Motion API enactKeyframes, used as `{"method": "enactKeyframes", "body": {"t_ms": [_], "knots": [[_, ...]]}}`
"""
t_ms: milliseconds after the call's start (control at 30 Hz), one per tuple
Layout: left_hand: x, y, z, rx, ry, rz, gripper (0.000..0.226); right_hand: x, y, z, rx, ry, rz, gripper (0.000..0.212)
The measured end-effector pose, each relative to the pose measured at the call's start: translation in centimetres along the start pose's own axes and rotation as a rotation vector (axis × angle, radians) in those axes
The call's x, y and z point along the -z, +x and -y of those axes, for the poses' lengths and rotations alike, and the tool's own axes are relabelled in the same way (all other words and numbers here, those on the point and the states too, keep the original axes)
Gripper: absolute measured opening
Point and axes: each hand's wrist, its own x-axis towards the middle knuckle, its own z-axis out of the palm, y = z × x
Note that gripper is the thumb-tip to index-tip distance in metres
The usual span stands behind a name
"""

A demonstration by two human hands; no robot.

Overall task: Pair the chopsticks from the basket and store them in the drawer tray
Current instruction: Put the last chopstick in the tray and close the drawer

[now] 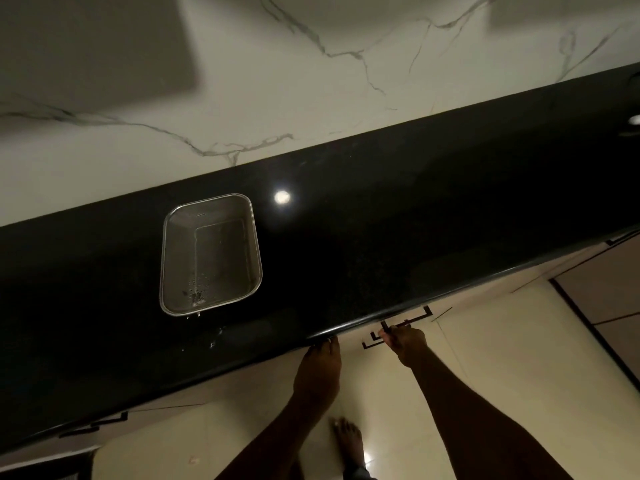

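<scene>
Head view looks down on a black counter (381,209) backed by a white veined wall (242,81). A metal mesh basket (210,253) sits on the counter, left of centre, and no chopsticks can be made out inside it. The left hand (318,372) reaches up to the counter's front edge, fingers straight and together, fingertips touching the underside of the rim. The right hand (407,341) is curled around a dark drawer handle (405,323) just below the edge; the drawer front looks closed, its tray hidden. A bare foot (349,441) stands on the pale glossy floor (502,375) between the forearms.
</scene>
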Motion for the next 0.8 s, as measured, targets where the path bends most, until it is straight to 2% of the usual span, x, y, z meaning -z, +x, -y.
{"method": "enactKeyframes", "body": {"t_ms": [67,133,167,200,233,300,367,400,500,533,667,800], "knots": [[-0.1,0.0,0.0,0.014,-0.024,-0.008,0.069,0.1,0.3,0.2,0.011,0.089,-0.003,0.044],[-0.4,-0.1,0.0,0.042,-0.057,0.002,0.073,0.0,0.9,0.4,-0.144,0.612,0.088,0.037],[-0.7,-0.3,0.0,0.055,-0.075,0.013,0.078,-0.1,1.3,0.3,-0.164,0.790,0.136,0.039],[-0.9,-0.4,-0.1,0.062,-0.088,0.030,0.084,-0.3,1.8,0.2,-0.184,0.859,0.141,0.040],[-1.2,-0.5,-0.1,0.062,-0.093,0.048,0.091,-0.1,1.8,0.4,-0.171,0.820,0.135,0.038],[-1.5,-0.8,-0.1,0.055,-0.087,0.105,0.102,-0.2,0.9,0.7,-0.112,0.485,0.038,0.032],[-1.6,-1.0,0.2,0.044,-0.078,0.139,0.107,-0.1,0.5,0.8,-0.029,0.123,0.074,0.033],[-1.4,-1.0,0.3,0.047,-0.073,0.151,0.108,-0.4,0.5,0.6,0.011,0.127,0.047,0.032],[-1.3,-0.7,0.1,0.064,-0.085,0.136,0.105,-1.1,0.0,0.2,-0.059,0.526,0.018,0.034],[-1.3,-0.7,-0.1,0.074,-0.086,0.134,0.105,-0.9,-0.5,0.3,-0.059,0.557,-0.004,0.036],[-0.7,-0.6,-0.8,0.088,-0.088,0.115,0.099,-0.4,-2.2,0.6,0.056,0.341,-0.146,0.017],[1.1,-0.7,-0.4,-0.026,-0.108,0.125,0.066,-0.2,-4.7,1.1,0.288,0.215,-0.355,0.028]]}}
